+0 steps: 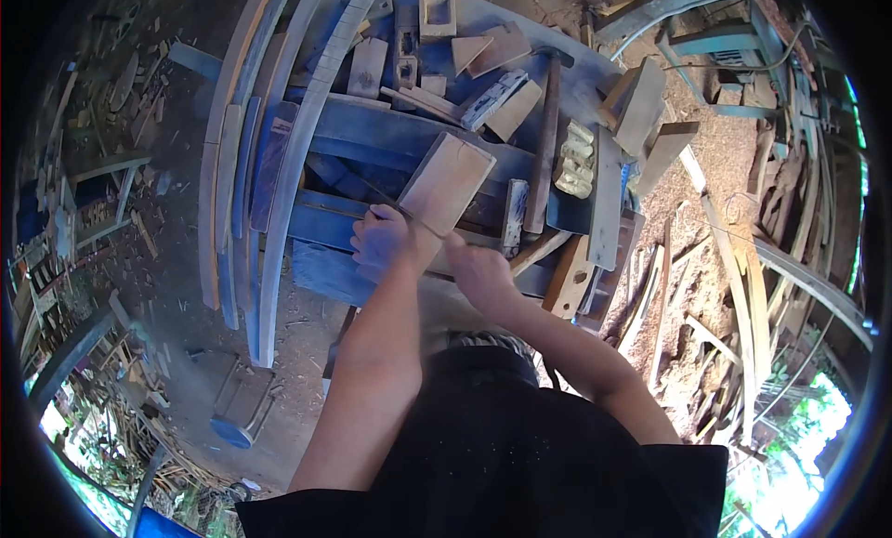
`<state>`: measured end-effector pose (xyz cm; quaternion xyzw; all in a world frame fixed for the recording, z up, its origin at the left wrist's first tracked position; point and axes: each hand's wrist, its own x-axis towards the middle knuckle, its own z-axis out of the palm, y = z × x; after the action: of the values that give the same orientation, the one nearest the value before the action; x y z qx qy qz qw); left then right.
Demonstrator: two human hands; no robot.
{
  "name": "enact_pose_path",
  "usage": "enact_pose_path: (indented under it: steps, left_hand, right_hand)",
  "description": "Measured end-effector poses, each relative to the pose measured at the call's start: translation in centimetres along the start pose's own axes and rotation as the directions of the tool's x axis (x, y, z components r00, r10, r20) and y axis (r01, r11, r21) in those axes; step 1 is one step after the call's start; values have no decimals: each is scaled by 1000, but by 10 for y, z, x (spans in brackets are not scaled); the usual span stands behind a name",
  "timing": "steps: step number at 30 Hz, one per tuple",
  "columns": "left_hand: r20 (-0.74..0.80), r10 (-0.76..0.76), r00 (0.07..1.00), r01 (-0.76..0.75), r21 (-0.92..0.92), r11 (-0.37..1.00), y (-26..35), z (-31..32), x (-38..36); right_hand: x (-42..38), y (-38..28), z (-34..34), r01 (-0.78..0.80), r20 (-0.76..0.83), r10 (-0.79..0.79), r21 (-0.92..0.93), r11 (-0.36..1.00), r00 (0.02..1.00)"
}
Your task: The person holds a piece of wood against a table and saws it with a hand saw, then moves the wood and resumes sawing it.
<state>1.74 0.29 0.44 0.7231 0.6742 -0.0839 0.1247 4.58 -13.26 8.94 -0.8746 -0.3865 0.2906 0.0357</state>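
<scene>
A pale rectangular wooden block [449,180] lies tilted over the workbench in front of me. My left hand [379,236] is curled closed at the block's lower left edge, and a thin dark strip runs out past its fingers. What that strip is, I cannot make out. Close to the block's lower right corner, my right hand [478,269] is closed, its fingers bent in towards the wood. Whatever lies inside either grip is hidden by the fingers.
Long wooden strips [302,157] line the bench's left side. A long-handled hammer [548,138] and a lumpy pale carved piece [576,157] lie right of the block. Offcuts [502,101] cover the far side. A small stool [243,403] stands at lower left.
</scene>
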Motion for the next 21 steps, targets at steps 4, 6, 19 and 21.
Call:
enact_pose_path:
  steps: [4, 6, 19, 21]
  left_hand:
    - [-7, -30, 1000, 30, -29, 999, -2, 3, -1]
    - [-18, -20, 1000, 19, -38, 999, 3, -9, -7]
    - [-55, -19, 998, 17, -34, 999, 1, -1, -3]
    - [-65, -29, 997, 29, -13, 1000, -6, 11, 2]
  right_hand:
    - [12, -1, 1, -67, 112, 70, -28, 997, 991]
    - [49, -17, 8, 10, 46, -8, -29, 1000, 999]
    - [54, -18, 22, -11, 11, 11, -18, 1000, 1000]
    - [32, -6, 14, 81, -62, -82, -26, 996, 995]
